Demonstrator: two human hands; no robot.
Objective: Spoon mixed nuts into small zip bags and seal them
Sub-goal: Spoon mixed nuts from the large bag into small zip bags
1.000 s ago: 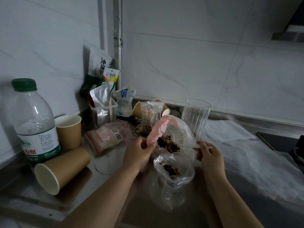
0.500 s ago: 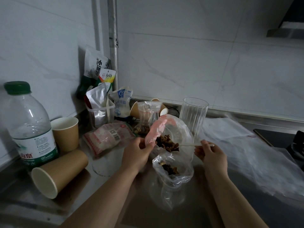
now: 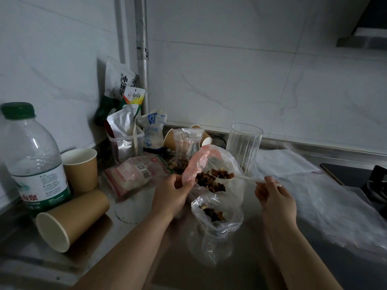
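A bottle (image 3: 34,155) stands far left on the table (image 3: 146,237), two cups (image 3: 80,169) beside it; the glass (image 3: 244,146) stands behind the nut bag (image 3: 217,172), the small bag (image 3: 217,218) before it.

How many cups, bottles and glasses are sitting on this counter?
Paper cups: 3, one upright, one lying on its side in front, one tipped over at the back
Water bottles: 1
Clear ribbed glasses: 1
Total: 5
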